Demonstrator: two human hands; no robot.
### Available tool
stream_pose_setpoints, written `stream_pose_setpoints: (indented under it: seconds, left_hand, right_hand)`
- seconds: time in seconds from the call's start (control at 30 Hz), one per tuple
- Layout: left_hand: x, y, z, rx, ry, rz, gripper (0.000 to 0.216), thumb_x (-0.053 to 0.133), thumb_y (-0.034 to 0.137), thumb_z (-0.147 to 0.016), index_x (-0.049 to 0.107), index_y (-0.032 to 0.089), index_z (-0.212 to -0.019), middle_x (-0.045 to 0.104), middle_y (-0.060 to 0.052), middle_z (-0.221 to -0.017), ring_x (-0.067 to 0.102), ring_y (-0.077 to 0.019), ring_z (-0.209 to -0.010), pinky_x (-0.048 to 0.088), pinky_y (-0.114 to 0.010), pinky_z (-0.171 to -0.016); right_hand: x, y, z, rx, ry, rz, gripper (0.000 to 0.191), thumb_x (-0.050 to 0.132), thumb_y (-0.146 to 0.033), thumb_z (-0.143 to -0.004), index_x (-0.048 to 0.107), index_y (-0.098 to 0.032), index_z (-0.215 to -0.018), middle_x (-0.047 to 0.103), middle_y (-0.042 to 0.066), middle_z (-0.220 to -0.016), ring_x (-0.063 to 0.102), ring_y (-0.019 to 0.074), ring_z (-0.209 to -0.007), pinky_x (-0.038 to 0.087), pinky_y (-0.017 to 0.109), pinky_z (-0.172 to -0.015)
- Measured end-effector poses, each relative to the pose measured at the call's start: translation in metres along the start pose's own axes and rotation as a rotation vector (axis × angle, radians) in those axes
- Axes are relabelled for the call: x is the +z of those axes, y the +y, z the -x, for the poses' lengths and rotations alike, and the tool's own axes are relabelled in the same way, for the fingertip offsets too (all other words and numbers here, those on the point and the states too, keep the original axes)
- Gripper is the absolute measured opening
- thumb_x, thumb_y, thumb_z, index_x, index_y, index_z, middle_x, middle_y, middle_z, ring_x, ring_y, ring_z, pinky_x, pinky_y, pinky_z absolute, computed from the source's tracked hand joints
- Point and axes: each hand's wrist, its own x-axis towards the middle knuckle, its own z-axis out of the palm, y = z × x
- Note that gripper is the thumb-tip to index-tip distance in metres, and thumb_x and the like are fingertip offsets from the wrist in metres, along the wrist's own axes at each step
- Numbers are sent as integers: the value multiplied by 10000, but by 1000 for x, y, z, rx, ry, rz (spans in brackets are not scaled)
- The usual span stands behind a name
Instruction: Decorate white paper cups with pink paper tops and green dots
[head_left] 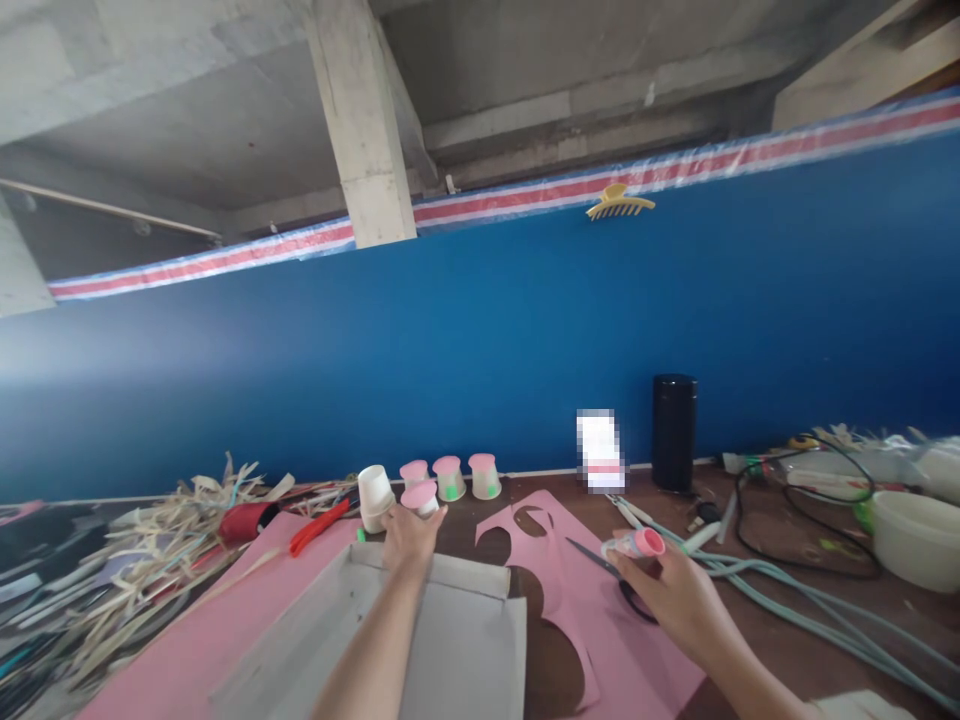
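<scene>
My left hand (409, 533) reaches over the far edge of a grey-white cardboard box lid (465, 640), its fingers and thumb closed around a small white cup with a pink paper top (419, 495). Its fingertips are partly hidden. Just left of it stands a plain white cup (376, 497), slightly tilted. Behind are several more pink-topped cups (448, 478), some with green marks. My right hand (671, 590) grips a small clear tube with a pink end (637, 543). Beneath it, scissors (600, 560) with black handles rest on a cut pink sheet (559, 580).
A black cylinder (673, 432) stands by the blue partition (510, 330). Pale cords (795, 600), a black cable (739, 520) and a white tub (919, 540) lie right. A red object (319, 527), another pink sheet (195, 620) and heaped strips (180, 540) are left.
</scene>
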Motion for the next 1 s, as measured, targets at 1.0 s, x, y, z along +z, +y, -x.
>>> stream_pose_setpoints:
  seconds: [1.0]
  left_hand:
    - [1,-1,-3,13,-11,6,708,660,604,-675,497,109,-1154,575,-244,-1217,619,-409,-1045,503,-489,-827]
  right_hand:
    - [2,1,0,-4,0,6,334,567,-481,-794,697,-240,-984,737,49,-1067,664,274,-1001,477,366,-895]
